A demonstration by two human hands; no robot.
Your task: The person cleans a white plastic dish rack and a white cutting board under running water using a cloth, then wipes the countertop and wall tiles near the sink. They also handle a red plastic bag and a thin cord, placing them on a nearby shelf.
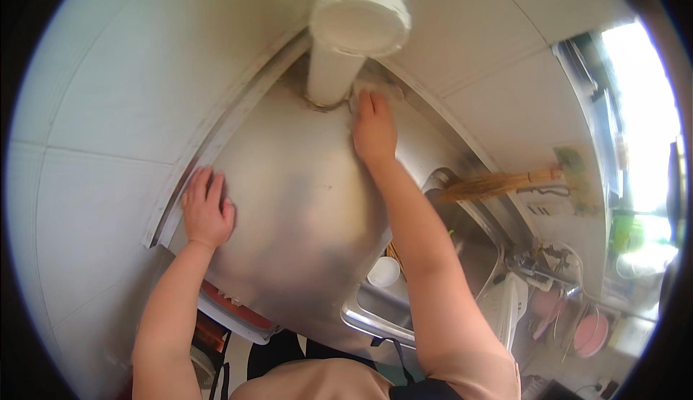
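Note:
My right hand [374,129] reaches to the back corner of a stainless steel counter [303,194], just right of a white pipe [331,75] that stands on the metal. Under its fingertips is a pale, thin cloth [387,90], pressed against the surface; the hand covers part of it. My left hand [207,208] lies on the counter's left edge beside the tiled wall, fingers slightly spread, holding nothing. Dark grime rings the foot of the pipe. Small dark specks show on the middle of the counter.
A steel sink [373,319] with a white bowl [384,272] lies to the right, partly behind my right forearm. A straw whisk [498,183] juts over the sink near the faucet [541,273]. The pipe's round cap [361,19] overhangs the corner. A white dish rack [501,302] stands farther right.

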